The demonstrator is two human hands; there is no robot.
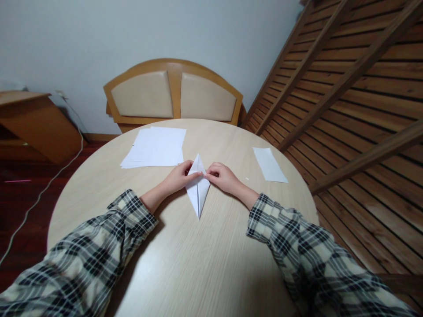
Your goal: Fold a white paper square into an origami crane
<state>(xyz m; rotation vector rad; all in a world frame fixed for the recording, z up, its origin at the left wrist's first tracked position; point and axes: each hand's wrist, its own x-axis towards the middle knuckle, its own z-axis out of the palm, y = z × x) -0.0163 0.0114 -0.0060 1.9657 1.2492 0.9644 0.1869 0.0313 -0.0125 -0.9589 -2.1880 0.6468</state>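
Paper stack (155,147) is lying just beyond left hand (176,177), maybe shifting if knuckles bump it. Left hand is pinching folded paper (198,196), which is resting between both hands, possibly creasing crooked if thumbs press unevenly. Right hand (226,177) is pinching its right edge; hard tugging risks tearing. Paper strip (270,165) is lying rightward.

Near tabletop (185,264) open; folded paper (200,190) blocks middle, height unclear.
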